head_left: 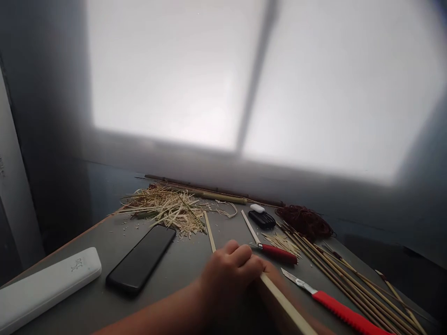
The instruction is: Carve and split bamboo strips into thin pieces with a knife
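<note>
Head cam: L hand (230, 269) grips strip (288, 304), gap to phone (141, 260) edge.

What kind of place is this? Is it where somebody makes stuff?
Probably a craft table, maybe at home or in a small workshop. The clues: a messy heap of pale shavings, a bunch of thin sticks, and a knife with a bright red handle.

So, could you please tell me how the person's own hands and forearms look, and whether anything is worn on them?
The left hand is ungloved, and its forearm is bare where visible: no sleeve, watch or bracelet shows. No ring shows either. The right hand is partly hidden and blurred, so small details there cannot be told.
</note>
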`<state>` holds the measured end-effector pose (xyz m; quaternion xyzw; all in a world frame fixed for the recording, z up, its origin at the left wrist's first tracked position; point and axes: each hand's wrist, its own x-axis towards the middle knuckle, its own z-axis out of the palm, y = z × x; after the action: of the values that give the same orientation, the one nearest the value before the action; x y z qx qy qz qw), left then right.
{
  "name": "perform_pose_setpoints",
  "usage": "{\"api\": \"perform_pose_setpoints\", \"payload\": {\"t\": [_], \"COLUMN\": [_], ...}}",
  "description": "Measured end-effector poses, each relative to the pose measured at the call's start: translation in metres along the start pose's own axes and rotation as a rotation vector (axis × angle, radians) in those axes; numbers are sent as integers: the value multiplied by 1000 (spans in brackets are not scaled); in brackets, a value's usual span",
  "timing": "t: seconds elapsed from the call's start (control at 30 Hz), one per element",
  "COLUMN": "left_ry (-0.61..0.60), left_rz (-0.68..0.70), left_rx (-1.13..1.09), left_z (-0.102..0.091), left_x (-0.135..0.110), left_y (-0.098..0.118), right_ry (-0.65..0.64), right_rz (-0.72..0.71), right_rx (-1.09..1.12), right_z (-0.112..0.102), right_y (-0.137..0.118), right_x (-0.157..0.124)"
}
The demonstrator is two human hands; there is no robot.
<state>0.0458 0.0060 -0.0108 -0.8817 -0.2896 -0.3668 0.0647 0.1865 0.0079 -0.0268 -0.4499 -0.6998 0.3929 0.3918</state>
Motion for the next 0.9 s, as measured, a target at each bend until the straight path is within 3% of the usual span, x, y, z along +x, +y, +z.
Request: {"api": "perform_pose_setpoints", "payload": {"t": [0.17, 0.27, 0.37, 0.43, 0.53, 0.67, 0.9], "left_ry": [0, 7, -80, -140, -200, -167, -228], "left_rz": [-32, -174, -349, -537, -726, -686, -829], "left_rx": [-264, -559, -898, -1073, -1036, -802, -961], "left_z": [-7, -13, -19, -22, -25, -24, -22], "left_x": [-3, -5, -6, -6, -7, -13, -6], "left_y": [-11, -14, -14, -11, -2, 8, 12], "right_ry": [159, 236, 228, 203, 209, 191, 170], "right_rz": [-61, -182, -298, -338, -370, -418, -354], "right_rx": [-215, -367, -477, -526, -653, -874, -961], "right_z": [-19, -39, -57, -62, -61, -55, -52], "right_y": [-8, -11, -13, -15, -19, -27, -28], "right_x": [3, 4, 3, 1, -5, -10, -10]}}
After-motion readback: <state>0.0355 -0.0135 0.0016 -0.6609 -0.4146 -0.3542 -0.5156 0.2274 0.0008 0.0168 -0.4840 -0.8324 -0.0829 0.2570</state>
